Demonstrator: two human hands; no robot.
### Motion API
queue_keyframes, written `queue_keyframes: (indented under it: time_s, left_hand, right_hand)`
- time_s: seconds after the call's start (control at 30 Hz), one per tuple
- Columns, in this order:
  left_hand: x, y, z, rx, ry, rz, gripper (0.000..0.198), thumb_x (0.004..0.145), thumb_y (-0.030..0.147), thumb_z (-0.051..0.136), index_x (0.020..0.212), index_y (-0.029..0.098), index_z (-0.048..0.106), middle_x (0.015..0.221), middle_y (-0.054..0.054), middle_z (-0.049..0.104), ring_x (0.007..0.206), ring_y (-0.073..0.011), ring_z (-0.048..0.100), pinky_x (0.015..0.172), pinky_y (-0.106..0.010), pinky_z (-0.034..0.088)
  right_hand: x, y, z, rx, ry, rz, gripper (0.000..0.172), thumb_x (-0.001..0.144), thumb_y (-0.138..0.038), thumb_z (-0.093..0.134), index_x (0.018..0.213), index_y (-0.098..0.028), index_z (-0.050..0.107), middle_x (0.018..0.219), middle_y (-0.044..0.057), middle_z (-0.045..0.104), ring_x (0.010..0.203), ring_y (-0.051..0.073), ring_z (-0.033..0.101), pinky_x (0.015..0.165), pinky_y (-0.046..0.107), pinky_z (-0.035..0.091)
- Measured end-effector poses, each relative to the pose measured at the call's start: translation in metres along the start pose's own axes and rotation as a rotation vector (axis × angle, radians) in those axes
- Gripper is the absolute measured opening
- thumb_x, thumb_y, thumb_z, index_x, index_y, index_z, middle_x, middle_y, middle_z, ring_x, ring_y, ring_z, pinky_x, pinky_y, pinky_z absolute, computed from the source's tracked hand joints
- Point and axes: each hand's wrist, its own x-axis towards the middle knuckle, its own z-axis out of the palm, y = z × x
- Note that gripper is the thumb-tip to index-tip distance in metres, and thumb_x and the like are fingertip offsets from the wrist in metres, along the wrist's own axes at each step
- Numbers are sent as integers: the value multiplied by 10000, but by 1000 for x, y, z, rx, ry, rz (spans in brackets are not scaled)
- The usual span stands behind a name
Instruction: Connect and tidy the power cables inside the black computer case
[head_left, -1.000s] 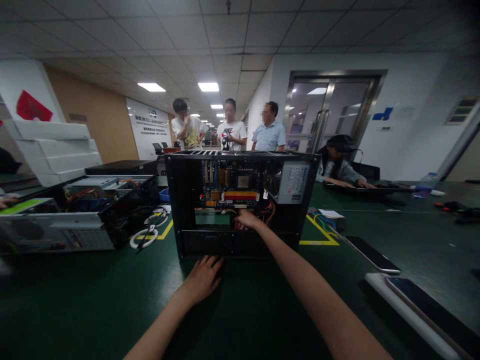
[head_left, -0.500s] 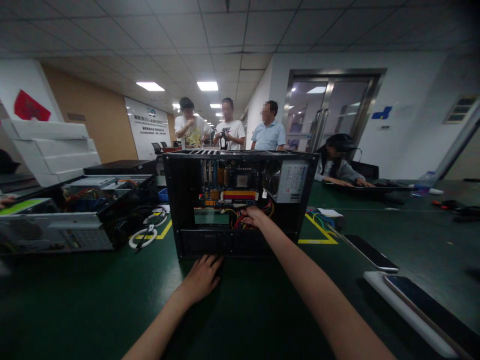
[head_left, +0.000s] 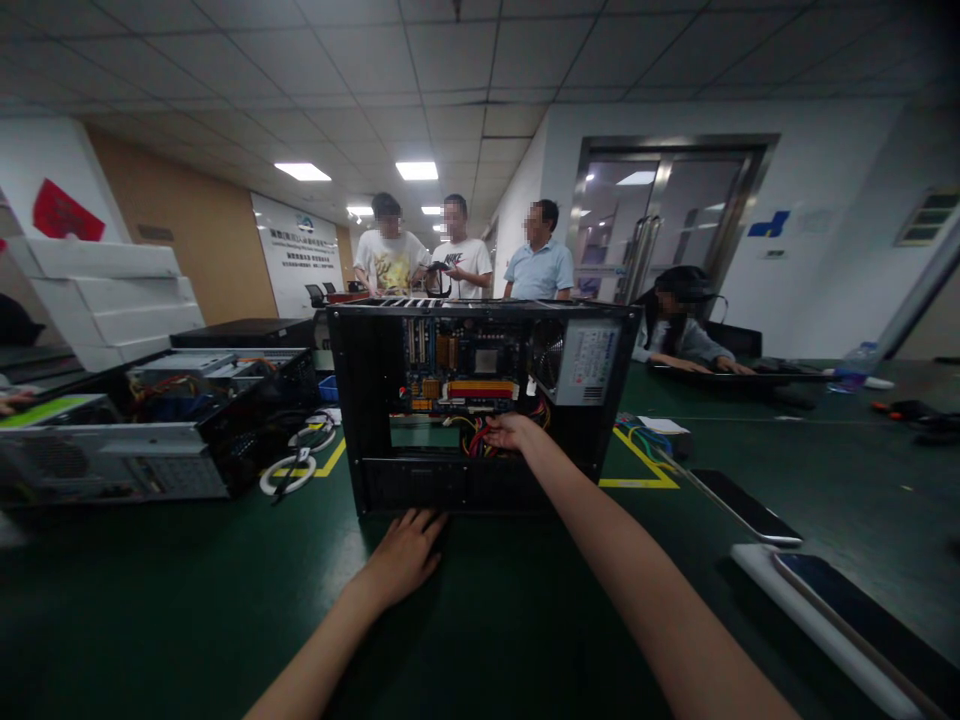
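Note:
An open black computer case stands on the green table in front of me. Inside it are a motherboard and, at the upper right, a silver power supply. My right hand reaches into the case, its fingers closed on a bundle of red, yellow and black power cables below the board. My left hand lies on the table with its fingers spread, the tips at the lower front edge of the case. It holds nothing.
Another open computer case lies at the left, with a coiled white cable beside it. Two phones and coloured wires are at the right. Several people stand behind the table; another person sits at the right.
My hands have barely moved; the right one stays at the cables. Behind the case, the person at the left has lowered a hand from near the face.

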Motion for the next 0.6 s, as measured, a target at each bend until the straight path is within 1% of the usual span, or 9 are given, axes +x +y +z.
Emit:
queue_keyframes:
  time_s: [0.17, 0.3, 0.47, 0.6]
  left_hand:
    - [0, 0, 0, -5, 0, -1, 526, 764, 259, 414, 1277, 235, 297, 1275, -59, 376, 1145, -241, 333, 930, -398, 296]
    - [0, 1, 0, -4, 1, 1, 530, 760, 253, 417, 1276, 235, 295, 1277, -56, 375, 1148, -241, 329, 933, -403, 292]
    - [0, 0, 1, -5, 4, 5, 529, 762, 253, 417, 1276, 242, 292, 1273, -54, 377, 1148, -240, 328, 926, -402, 301]
    - [0, -2, 4, -1, 13, 19, 526, 765, 258, 416, 1276, 235, 290, 1267, -63, 379, 1143, -242, 331, 921, -405, 307]
  right_hand:
    - [4, -2, -2, 8, -22, 6, 136, 822, -37, 382, 757, -149, 422, 553, -38, 443, 457, 61, 474, 495, 205, 469]
    - [11, -2, -4, 70, -23, 3, 129, 808, -26, 402, 804, -148, 442, 591, -29, 467, 474, 61, 485, 497, 214, 477]
    - [13, -2, -3, 87, -8, -4, 133, 807, -16, 398, 774, -139, 435, 588, -19, 475, 491, 69, 501, 491, 210, 476]
    - [10, -5, -1, 58, 24, -18, 117, 820, -36, 395, 760, -131, 430, 566, -18, 465, 482, 74, 500, 475, 202, 476]
